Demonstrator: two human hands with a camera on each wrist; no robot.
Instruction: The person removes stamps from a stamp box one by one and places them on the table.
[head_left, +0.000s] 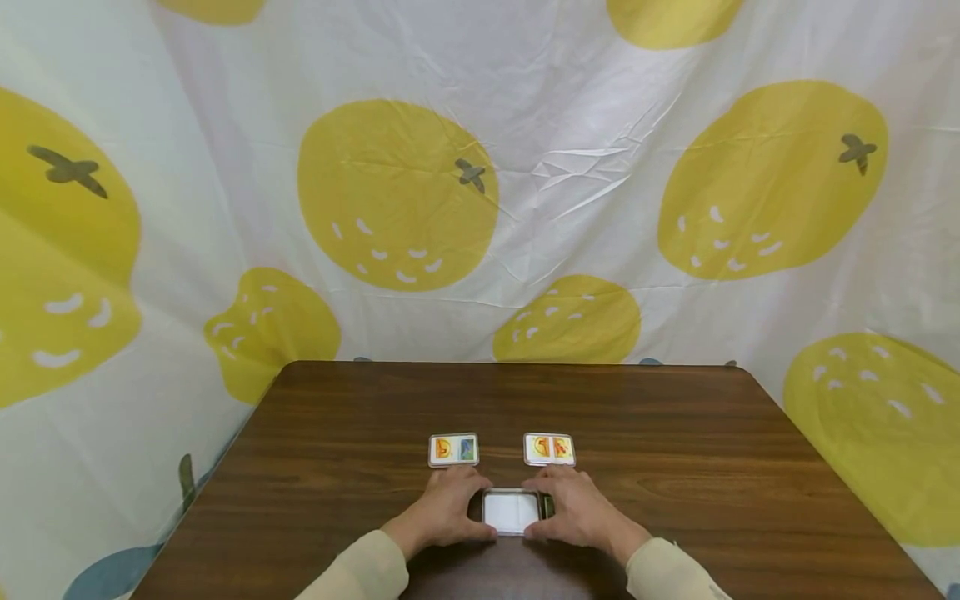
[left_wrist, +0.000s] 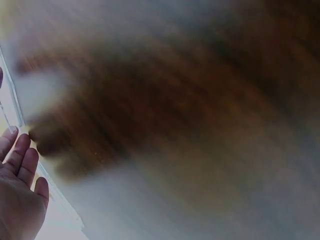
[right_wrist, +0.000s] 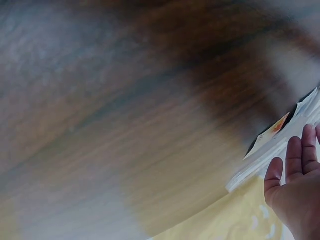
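Observation:
In the head view a small clear-rimmed rectangular case [head_left: 511, 512] with a white face lies near the front of the table, between both hands. My left hand [head_left: 447, 507] holds its left end, fingers at the far side and thumb at the near corner. On the other end, my right hand [head_left: 579, 510] grips it likewise. A dark green bit [head_left: 548, 506] shows between the case and the right palm. In the left wrist view the left fingers [left_wrist: 27, 162] are beside a clear plastic edge. The right wrist view has an orange-printed card [right_wrist: 272, 132] near the right fingers.
Two clear cases with printed pictures lie just beyond the hands, one at left [head_left: 453, 450] and one at right [head_left: 549, 449]. The brown wood-grain table [head_left: 337, 417] has its far edge against a lemon-patterned curtain [head_left: 555, 233].

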